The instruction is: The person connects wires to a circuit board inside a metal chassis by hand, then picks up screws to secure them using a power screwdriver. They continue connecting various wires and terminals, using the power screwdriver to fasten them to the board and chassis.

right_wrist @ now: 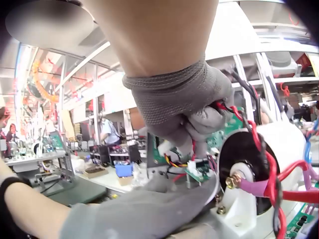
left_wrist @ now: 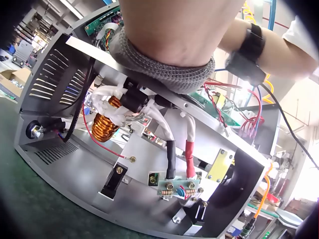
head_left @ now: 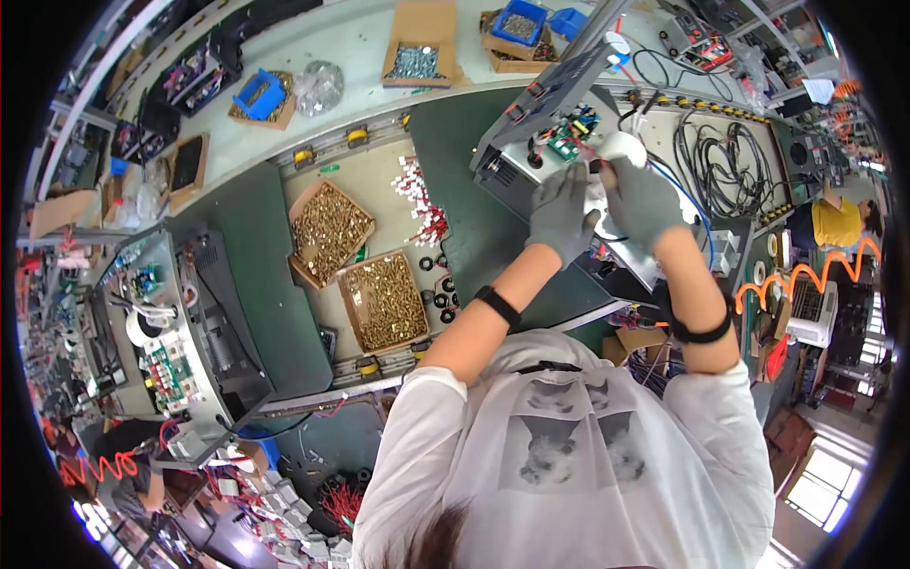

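My gloved right hand (right_wrist: 184, 109) has its fingers curled, gripping twisted red and black wires (right_wrist: 239, 114) above the circuit boards. My gloved left hand (head_left: 561, 213) reaches into the metal chassis (head_left: 517, 180), and in the right wrist view its fingers stretch out beside a small green board (right_wrist: 199, 172) with a white plug. Beside both hands stands a white cylindrical part (right_wrist: 286, 144) with a bolted terminal. In the left wrist view the chassis shows a copper coil (left_wrist: 104, 128) and thick white cables (left_wrist: 159, 122); the left fingers are hidden behind the frame.
Two cardboard boxes of brass fittings (head_left: 329, 232) (head_left: 384, 303) lie left of the chassis, near red-and-white connectors (head_left: 417, 199). Coiled black cables (head_left: 720, 161) lie to the right. Another open chassis (head_left: 213, 313) stands at far left. A shelf (head_left: 365, 90) with bins runs behind.
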`<state>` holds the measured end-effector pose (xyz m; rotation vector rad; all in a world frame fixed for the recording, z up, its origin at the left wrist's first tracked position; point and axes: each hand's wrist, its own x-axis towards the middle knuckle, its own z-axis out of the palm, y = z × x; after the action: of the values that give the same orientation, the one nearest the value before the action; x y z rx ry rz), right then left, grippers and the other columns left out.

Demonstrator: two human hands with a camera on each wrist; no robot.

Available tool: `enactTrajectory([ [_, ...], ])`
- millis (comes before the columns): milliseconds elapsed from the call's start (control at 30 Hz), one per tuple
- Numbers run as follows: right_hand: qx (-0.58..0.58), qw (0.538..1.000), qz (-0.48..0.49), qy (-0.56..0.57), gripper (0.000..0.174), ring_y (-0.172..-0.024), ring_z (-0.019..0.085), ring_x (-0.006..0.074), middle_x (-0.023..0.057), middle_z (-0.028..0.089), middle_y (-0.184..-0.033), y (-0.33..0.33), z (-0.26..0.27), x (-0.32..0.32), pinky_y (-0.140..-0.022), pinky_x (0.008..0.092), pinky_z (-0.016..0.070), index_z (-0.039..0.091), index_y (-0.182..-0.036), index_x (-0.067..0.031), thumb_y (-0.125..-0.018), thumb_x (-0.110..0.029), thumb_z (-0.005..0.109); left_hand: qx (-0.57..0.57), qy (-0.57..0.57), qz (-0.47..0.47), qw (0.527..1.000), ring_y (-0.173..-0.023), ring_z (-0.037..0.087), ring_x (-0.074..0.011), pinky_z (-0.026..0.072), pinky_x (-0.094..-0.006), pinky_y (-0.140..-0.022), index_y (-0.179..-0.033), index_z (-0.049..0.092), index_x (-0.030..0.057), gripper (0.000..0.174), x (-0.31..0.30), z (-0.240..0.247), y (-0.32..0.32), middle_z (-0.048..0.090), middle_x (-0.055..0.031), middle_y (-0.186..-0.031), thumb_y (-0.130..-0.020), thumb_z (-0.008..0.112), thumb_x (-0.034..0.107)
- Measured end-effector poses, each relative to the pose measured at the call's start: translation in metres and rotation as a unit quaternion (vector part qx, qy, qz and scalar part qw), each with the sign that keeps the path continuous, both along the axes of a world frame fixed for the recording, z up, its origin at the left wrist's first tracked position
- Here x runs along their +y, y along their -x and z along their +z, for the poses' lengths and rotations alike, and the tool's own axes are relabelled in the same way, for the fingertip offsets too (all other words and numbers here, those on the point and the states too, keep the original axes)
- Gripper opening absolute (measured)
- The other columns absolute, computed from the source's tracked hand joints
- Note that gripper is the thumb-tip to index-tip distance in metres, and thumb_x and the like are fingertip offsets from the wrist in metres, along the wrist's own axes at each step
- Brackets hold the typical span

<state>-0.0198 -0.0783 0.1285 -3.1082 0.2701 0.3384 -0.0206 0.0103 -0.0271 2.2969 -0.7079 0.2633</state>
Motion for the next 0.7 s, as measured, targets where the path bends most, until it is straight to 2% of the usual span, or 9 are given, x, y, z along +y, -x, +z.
enactTrajectory([
  [67, -0.085, 0.995, 0.031, -0.032, 0.021, -0.077, 0.064, 0.0315, 0.018, 0.063, -0.077, 0.047, 0.003, -0.016, -0.069, 0.0435, 0.0483, 0.055, -0.092, -0.004, -0.091, -0.022, 0.044, 0.115, 0.099, -0.017, 0.988, -0.119, 0.04, -0.031, 0.0307, -0.0446, -0.099, -0.134, 0.038, 0.0028, 0.059, 0.014, 0.018, 0.009, 0.05, -0.0173, -0.126, -0.084, 0.053, 0.03],
  [167, -0.118, 0.916, -0.09, -0.373, 0.019, -0.056, 0.053, 0.0161, 0.0059, 0.054, -0.067, 0.102, -0.028, -0.046, -0.05, 0.0303, 0.0401, 0.055, -0.09, -0.0032, -0.092, -0.021, 0.047, 0.089, 0.117, -0.01, 0.989, -0.107, 0.05, -0.0325, 0.0395, -0.0428, -0.092, -0.132, 0.041, 0.0027, 0.056, 0.033, 0.035, 0.046, 0.053, -0.0178, -0.121, -0.083, 0.055, 0.026],
  [233, -0.072, 0.718, -0.294, -0.627, 0.018, -0.049, 0.031, 0.0049, -0.0039, 0.043, -0.068, 0.121, -0.025, -0.038, -0.042, 0.0215, 0.0234, 0.055, -0.091, -0.0056, -0.093, -0.021, 0.047, 0.186, 0.162, -0.047, 0.968, -0.101, 0.054, -0.0298, 0.0434, -0.0407, -0.088, -0.131, 0.042, 0.0024, 0.052, 0.043, 0.044, 0.073, 0.055, -0.0175, -0.119, -0.085, 0.056, 0.022],
  [333, -0.132, 0.486, -0.283, -0.816, 0.016, -0.048, 0.025, 0.0038, -0.0049, 0.034, -0.065, 0.132, -0.052, -0.031, -0.042, 0.0197, 0.0207, 0.05, -0.096, -0.0065, -0.093, -0.021, 0.045, 0.364, 0.236, -0.146, 0.889, -0.092, 0.059, -0.0231, 0.0491, -0.0349, -0.08, -0.127, 0.045, 0.0013, 0.043, 0.041, 0.038, 0.103, 0.057, -0.0157, -0.113, -0.088, 0.056, 0.015],
  [400, -0.162, 0.392, -0.296, -0.856, 0.017, -0.048, 0.024, 0.0047, -0.0052, 0.031, -0.064, 0.129, -0.057, -0.017, -0.042, 0.0201, 0.0206, 0.048, -0.094, -0.0077, -0.094, -0.024, 0.044, 0.439, 0.264, -0.212, 0.832, -0.087, 0.061, -0.0192, 0.0511, -0.0313, -0.076, -0.125, 0.046, 0.0005, 0.038, 0.037, 0.029, 0.109, 0.059, -0.0142, -0.11, -0.09, 0.055, 0.011],
  [467, -0.184, 0.349, -0.283, -0.874, 0.017, -0.049, 0.025, 0.0047, -0.0055, 0.031, -0.064, 0.122, -0.063, -0.011, -0.042, 0.0201, 0.0213, 0.048, -0.095, -0.0086, -0.095, -0.025, 0.044, 0.533, 0.274, -0.201, 0.775, -0.09, 0.061, -0.0151, 0.0504, -0.027, -0.077, -0.119, 0.051, -0.0003, 0.029, 0.035, 0.025, 0.107, 0.061, -0.0098, -0.103, -0.091, 0.054, 0.008],
  [500, -0.197, 0.327, -0.28, -0.881, 0.014, -0.049, 0.025, 0.0049, -0.0054, 0.032, -0.064, 0.12, -0.064, -0.01, -0.042, 0.0203, 0.0222, 0.049, -0.095, -0.0099, -0.094, -0.023, 0.044, 0.627, 0.369, -0.141, 0.671, -0.085, 0.061, -0.0141, 0.0498, -0.0246, -0.075, -0.115, 0.053, -0.0016, 0.026, 0.036, 0.044, 0.106, 0.062, -0.0077, -0.099, -0.09, 0.056, 0.004],
  [633, -0.24, 0.297, -0.297, -0.875, 0.012, -0.049, 0.025, 0.0053, -0.0052, 0.033, -0.064, 0.117, -0.069, -0.002, -0.042, 0.0208, 0.0227, 0.049, -0.094, -0.0103, -0.093, -0.021, 0.044, 0.638, 0.43, -0.119, 0.627, -0.083, 0.06, -0.0131, 0.0486, -0.0239, -0.071, -0.11, 0.056, -0.0036, 0.023, 0.042, 0.046, 0.102, 0.062, -0.009, -0.097, -0.088, 0.056, 0.0],
  [700, -0.246, 0.306, -0.284, -0.874, 0.012, -0.051, 0.028, 0.0074, -0.003, 0.036, -0.066, 0.117, -0.075, 0.001, -0.045, 0.0217, 0.0251, 0.049, -0.094, -0.0095, -0.092, -0.02, 0.046, 0.601, 0.424, -0.108, 0.669, -0.081, 0.06, -0.0129, 0.0483, -0.0238, -0.07, -0.11, 0.056, -0.0031, 0.022, 0.04, 0.042, 0.107, 0.062, -0.0087, -0.096, -0.087, 0.056, 0.0],
])
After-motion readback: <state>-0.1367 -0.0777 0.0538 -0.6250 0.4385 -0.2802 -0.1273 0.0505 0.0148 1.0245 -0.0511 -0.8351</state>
